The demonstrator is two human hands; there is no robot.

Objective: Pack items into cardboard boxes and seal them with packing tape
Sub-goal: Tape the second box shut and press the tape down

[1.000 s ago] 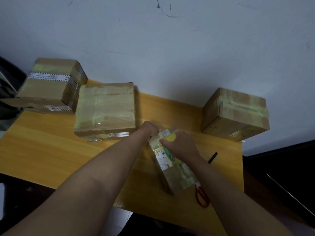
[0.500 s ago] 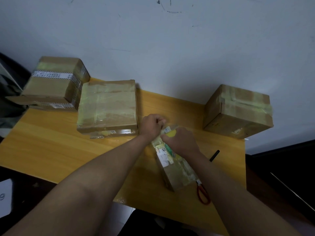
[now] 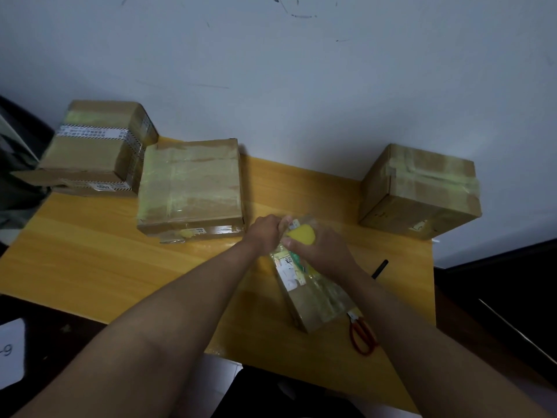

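Small box [image 3: 313,292] long axis runs from hands back toward person; right hand [image 3: 324,247] grips yellow tape tool [image 3: 301,233] at far end, left hand [image 3: 265,233] fisted beside, seemingly pinching tape

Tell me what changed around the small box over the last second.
Little changed. The left hand rose from behind the far end of the small box and now sits curled as a fist there. The right hand went on holding a yellow object on the box. The three big boxes, scissors and black pen stayed put.
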